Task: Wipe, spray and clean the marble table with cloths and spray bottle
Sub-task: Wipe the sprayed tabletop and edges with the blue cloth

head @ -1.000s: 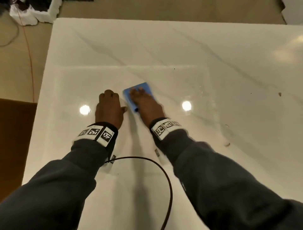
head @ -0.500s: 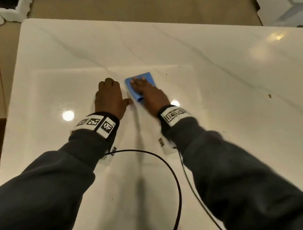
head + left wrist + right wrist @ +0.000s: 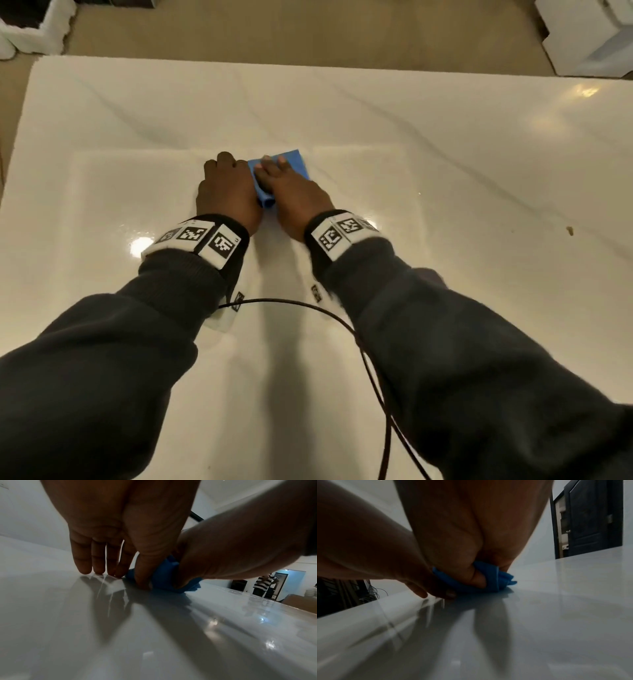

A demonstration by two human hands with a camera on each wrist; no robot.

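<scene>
A folded blue cloth [image 3: 294, 162] lies on the glossy white marble table [image 3: 445, 154], near its middle. My right hand [image 3: 294, 195] lies on top of it, fingers stretched over the cloth. In the right wrist view the thumb is tucked into the bunched blue cloth [image 3: 494, 577], pinching it. My left hand [image 3: 226, 192] sits right beside it, fingers straight with tips on the marble. In the left wrist view its thumb presses against the edge of the cloth [image 3: 163, 577]. No spray bottle is in view.
A black cable [image 3: 342, 322] loops across the table between my sleeves. A small brown speck [image 3: 569, 230] sits on the marble at the right. White foam pieces [image 3: 34, 31] and a white box [image 3: 582, 37] stand on the floor beyond the far edge.
My right hand has pushed the cloth farther from me. My left hand has closed the gap and now touches the cloth's left edge.
</scene>
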